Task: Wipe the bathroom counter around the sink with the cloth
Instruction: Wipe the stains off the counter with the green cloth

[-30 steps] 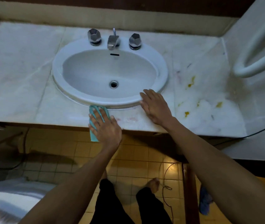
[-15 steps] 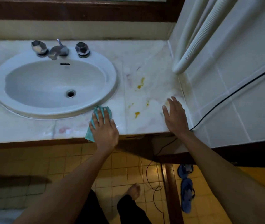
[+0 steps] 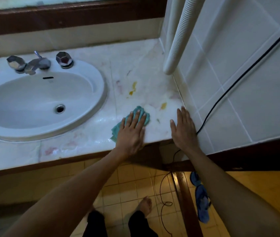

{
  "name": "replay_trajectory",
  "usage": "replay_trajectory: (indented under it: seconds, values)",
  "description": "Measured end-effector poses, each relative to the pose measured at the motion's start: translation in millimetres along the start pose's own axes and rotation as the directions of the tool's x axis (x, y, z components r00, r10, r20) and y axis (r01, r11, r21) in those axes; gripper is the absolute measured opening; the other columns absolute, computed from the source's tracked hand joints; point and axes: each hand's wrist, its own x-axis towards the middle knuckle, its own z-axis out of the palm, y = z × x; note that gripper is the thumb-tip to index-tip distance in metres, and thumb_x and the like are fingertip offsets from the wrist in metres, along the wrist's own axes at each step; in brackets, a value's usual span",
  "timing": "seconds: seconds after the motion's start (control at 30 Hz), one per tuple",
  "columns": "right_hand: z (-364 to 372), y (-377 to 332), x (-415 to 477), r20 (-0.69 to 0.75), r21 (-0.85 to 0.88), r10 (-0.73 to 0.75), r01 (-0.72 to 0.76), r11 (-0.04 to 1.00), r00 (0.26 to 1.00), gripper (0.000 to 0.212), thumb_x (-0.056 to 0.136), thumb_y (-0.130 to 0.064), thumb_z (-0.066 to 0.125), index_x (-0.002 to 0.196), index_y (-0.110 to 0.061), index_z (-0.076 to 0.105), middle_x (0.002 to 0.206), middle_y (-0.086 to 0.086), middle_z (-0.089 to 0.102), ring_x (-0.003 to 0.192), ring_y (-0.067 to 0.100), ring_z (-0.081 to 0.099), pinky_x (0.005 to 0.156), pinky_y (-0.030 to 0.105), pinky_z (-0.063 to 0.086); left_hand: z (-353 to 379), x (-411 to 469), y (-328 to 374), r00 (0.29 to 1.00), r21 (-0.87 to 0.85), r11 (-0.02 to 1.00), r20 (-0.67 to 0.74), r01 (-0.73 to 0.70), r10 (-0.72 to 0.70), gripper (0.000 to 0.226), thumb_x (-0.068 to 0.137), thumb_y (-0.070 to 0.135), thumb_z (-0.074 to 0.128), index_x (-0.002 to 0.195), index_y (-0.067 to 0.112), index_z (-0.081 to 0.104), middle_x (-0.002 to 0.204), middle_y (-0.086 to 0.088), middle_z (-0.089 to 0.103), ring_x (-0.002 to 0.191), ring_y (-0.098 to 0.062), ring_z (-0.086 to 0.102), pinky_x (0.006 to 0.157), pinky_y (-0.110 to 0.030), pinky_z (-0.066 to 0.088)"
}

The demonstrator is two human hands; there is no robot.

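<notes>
Left hand point(image 3: 132, 132) flat, fingers spread, pressing crumpled teal cloth point(image 3: 135, 117) onto pale marble counter point(image 3: 84, 139), right of white oval ceramic sink point(image 3: 38, 101). Cloth near front edge, apart from sink rim. Right hand point(image 3: 183, 129) open, palm down on counter beside white tiled side wall point(image 3: 238, 82), holding nothing. Yellow-orange stains point(image 3: 133, 88) on marble beyond cloth. Wet sheen on marble left of cloth. Black cable point(image 3: 229, 86) runs along wall.
</notes>
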Motion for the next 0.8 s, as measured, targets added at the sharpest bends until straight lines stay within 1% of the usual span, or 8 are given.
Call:
replay_trajectory:
  seconds: [0.13, 0.27, 0.4, 0.47, 0.57, 0.67, 0.73, 0.8]
  values:
    - [2, 5, 0, -0.006, 0.03, -0.033, 0.033, 0.999, 0.999, 0.061, 0.106, -0.041, 0.03, 0.158, -0.011, 0.017, 0.167, 0.009, 0.01, 0.154, 0.023, 0.01, 0.122, 0.038, 0.012, -15, -25, -44, 0.994, 0.027, 0.994, 0.008, -0.109, 0.108, 0.055, 0.106, 0.047, 0.01, 0.16, 0.037, 0.002, 0.168, 0.009, -0.005, 0.155, -0.015, -0.01, 0.126, -0.046, 0.003]
    - [1, 10, 0, -0.011, 0.129, -0.045, 0.046, 0.991, 0.999, 0.057, 0.107, -0.037, 0.03, 0.157, -0.011, 0.023, 0.166, 0.007, 0.015, 0.154, 0.019, 0.011, 0.123, 0.031, 0.009, -23, 3, -56, 0.99, -0.011, 0.992, -0.071, 0.125, -0.125, 0.054, 0.107, 0.044, 0.013, 0.16, 0.038, 0.004, 0.168, 0.008, -0.003, 0.155, -0.017, -0.008, 0.125, -0.048, 0.002]
    - [-1, 15, -7, -0.043, 0.299, -0.008, 0.021, 0.954, 0.999, 0.053, 0.107, -0.035, 0.032, 0.154, -0.012, 0.03, 0.163, 0.005, 0.027, 0.151, 0.016, 0.019, 0.124, 0.034, 0.019, -14, 56, -14, 0.948, -0.079, 0.95, -0.077, 0.304, -0.309, 0.056, 0.107, 0.042, 0.017, 0.161, 0.031, 0.006, 0.169, 0.001, -0.001, 0.155, -0.023, -0.003, 0.124, -0.05, 0.001]
    - [-2, 14, -7, -0.058, 0.364, 0.038, -0.014, 0.931, 0.998, 0.052, 0.107, -0.036, 0.033, 0.154, -0.013, 0.031, 0.16, 0.006, 0.033, 0.149, 0.016, 0.025, 0.122, 0.034, 0.023, -7, 64, 16, 0.969, -0.077, 0.97, -0.063, 0.232, -0.237, 0.057, 0.106, 0.042, 0.018, 0.161, 0.03, 0.006, 0.169, 0.001, -0.001, 0.156, -0.024, -0.003, 0.125, -0.049, 0.001]
    - [-2, 13, -10, -0.086, 0.382, 0.059, -0.021, 0.924, 0.995, 0.05, 0.107, -0.035, 0.033, 0.151, -0.011, 0.036, 0.157, 0.008, 0.037, 0.147, 0.018, 0.031, 0.121, 0.034, 0.028, 1, 35, 39, 1.0, -0.007, 1.0, 0.013, -0.021, 0.021, 0.056, 0.107, 0.044, 0.014, 0.16, 0.033, 0.003, 0.169, 0.003, -0.003, 0.155, -0.022, -0.007, 0.125, -0.05, 0.003]
    - [-3, 13, -15, -0.105, 0.392, 0.062, -0.016, 0.92, 0.993, 0.049, 0.107, -0.033, 0.035, 0.15, -0.011, 0.038, 0.156, 0.008, 0.04, 0.146, 0.018, 0.033, 0.12, 0.036, 0.03, -12, -7, 2, 0.95, 0.036, 0.954, 0.108, -0.298, 0.293, 0.054, 0.108, 0.045, 0.015, 0.159, 0.038, -0.001, 0.168, 0.009, -0.007, 0.155, -0.016, -0.012, 0.125, -0.042, -0.003]
    - [-4, 10, -17, -0.105, 0.448, 0.106, -0.049, 0.893, 0.989, 0.049, 0.107, -0.035, 0.034, 0.15, -0.012, 0.038, 0.155, 0.006, 0.041, 0.145, 0.017, 0.035, 0.119, 0.038, 0.033, -24, -19, -40, 0.934, 0.061, 0.938, 0.131, -0.341, 0.331, 0.054, 0.108, 0.046, 0.016, 0.159, 0.041, -0.002, 0.167, 0.012, -0.008, 0.154, -0.014, -0.012, 0.125, -0.041, -0.003]
    - [-4, 5, -18, -0.111, 0.497, 0.154, -0.079, 0.864, 0.982, 0.05, 0.107, -0.038, 0.033, 0.15, -0.014, 0.038, 0.154, 0.005, 0.042, 0.144, 0.016, 0.036, 0.118, 0.037, 0.035, -33, -10, -69, 0.968, 0.068, 0.97, 0.108, -0.235, 0.227, 0.054, 0.107, 0.048, 0.014, 0.158, 0.043, -0.002, 0.167, 0.013, -0.009, 0.155, -0.015, -0.01, 0.125, -0.047, 0.003]
